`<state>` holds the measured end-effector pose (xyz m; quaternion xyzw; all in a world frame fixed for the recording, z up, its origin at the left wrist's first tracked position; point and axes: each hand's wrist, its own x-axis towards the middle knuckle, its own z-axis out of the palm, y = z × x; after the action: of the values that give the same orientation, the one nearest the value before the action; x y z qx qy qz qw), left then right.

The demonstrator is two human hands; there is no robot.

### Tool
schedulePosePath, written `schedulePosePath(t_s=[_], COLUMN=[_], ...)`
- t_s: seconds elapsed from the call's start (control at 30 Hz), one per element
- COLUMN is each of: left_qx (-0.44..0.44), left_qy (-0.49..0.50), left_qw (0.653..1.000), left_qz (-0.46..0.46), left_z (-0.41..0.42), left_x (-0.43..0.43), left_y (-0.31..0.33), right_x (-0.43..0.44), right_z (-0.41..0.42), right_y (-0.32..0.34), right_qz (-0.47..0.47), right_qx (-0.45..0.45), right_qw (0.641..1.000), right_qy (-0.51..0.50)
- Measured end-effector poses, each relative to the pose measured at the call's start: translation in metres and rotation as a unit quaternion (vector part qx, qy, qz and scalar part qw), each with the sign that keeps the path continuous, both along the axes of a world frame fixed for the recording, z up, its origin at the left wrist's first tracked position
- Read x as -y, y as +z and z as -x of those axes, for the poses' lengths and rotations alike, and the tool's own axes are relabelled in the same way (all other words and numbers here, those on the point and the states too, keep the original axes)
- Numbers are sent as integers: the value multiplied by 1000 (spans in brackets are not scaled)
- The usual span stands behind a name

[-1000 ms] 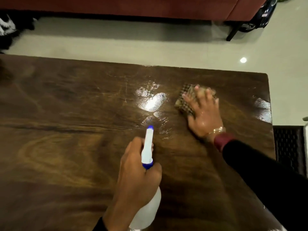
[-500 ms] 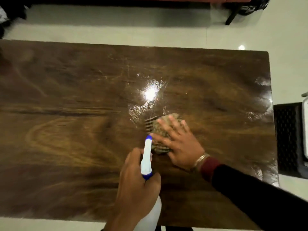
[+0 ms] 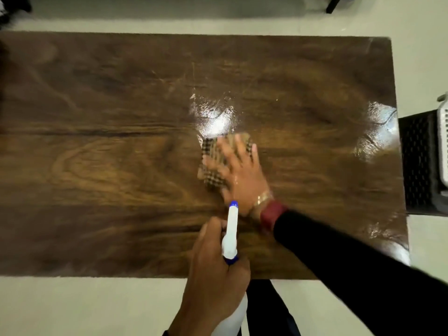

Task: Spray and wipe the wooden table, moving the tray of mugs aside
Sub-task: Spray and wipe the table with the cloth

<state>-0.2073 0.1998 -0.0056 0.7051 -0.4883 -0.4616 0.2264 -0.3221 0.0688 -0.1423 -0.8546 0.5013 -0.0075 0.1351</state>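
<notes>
Your right hand (image 3: 238, 174) lies flat, fingers spread, pressing a checked cloth (image 3: 213, 163) onto the wooden tabletop (image 3: 97, 141), a little right of the middle. The cloth shows mostly at the left and far side of your fingers; the rest is under your palm. The hand is blurred, so the exact finger positions are hard to read. A gold bracelet (image 3: 263, 197) sits at your wrist, above a dark red cuff (image 3: 272, 215) and a black sleeve (image 3: 351, 270) that runs off to the near right.

Your left hand (image 3: 213, 267) is clenched around the neck of a white spray bottle (image 3: 230, 238), held over the near edge of the tabletop. Its blue-tipped nozzle (image 3: 233, 204) points away from you, ending just beside your right wrist. The bottle's body hangs below your hand, over the pale floor (image 3: 84, 306).

A wet, shiny patch (image 3: 213, 117) glistens on the wood just beyond the cloth, and more wet streaks (image 3: 378, 129) shine along the right end of the tabletop. Off that right end stands a dark woven seat (image 3: 417, 163), with the edge of a pale perforated tray or basket (image 3: 443, 141) on it; I cannot tell what it holds.
</notes>
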Motion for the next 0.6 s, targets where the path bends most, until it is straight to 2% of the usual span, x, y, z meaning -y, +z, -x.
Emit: schedulePosePath(t_s=[0.1,0.17,0.23,0.3,0.4,0.47,0.6], left_qx=[-12,-10,0,8,-22,-12,-12], left_qy=[3,9,-2,-13,28,31,43], left_qw=[1000,1000,999,999,997,997,997], left_qz=[1,-20,-35,-45,-66,-65,-59], left_z=[-9,-16,-22,-21,-10,-1,13], left_x=[-12,-19,-30,-40,-50,-57,-66], left_y=[0,-2,-6,-5,-5,-6,2], right_x=[-123,-159,-153,-122,-69,-67,-155], right_z=[18,58,96,110,72,35,-9], right_y=[-1,1,6,7,2,-2,-4], right_qz=[-25,-39,-57,-62,-35,-31,-40], right_qx=[0,-15,-18,-9,2,8,5], right_qw=[1000,999,996,984,955,959,991], right_qy=[15,-5,-65,-166,-294,-281,-126])
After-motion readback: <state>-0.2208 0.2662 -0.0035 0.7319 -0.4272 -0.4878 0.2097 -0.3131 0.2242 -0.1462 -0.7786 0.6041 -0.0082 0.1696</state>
